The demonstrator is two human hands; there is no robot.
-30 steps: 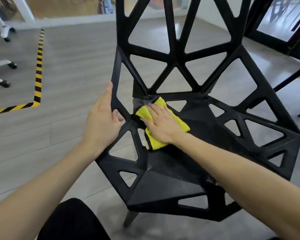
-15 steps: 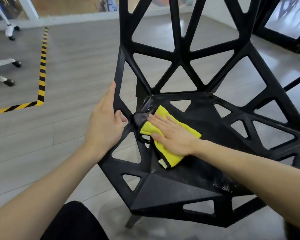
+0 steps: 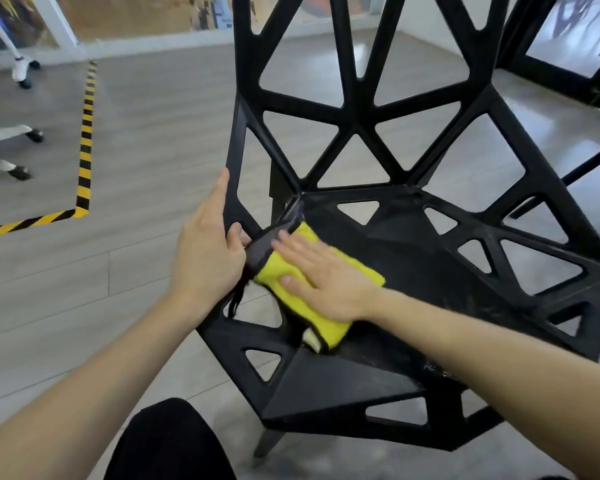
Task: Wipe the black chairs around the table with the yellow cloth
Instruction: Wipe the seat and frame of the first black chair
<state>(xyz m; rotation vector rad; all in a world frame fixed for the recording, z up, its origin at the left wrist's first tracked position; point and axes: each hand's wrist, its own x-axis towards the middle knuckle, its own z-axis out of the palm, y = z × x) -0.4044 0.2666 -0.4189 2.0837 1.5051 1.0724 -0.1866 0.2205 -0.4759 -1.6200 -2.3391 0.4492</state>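
right hand point(image 3: 326, 275) presses yellow cloth point(image 3: 321, 318) near chair point(image 3: 413, 258) edge.

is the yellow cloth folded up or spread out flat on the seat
Folded. The yellow cloth lies as a thick pad under the flat right hand on the black chair, with layered edges at its near end.

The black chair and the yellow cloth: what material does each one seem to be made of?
The chair looks like moulded plastic or painted metal, I cannot tell which: flat facets, sharp triangular cut-outs, a matte black finish with dull sheen and pale dusty marks. The cloth looks like soft microfibre: fuzzy bright yellow surface, dark stitched edge, and it folds limply under the right hand.
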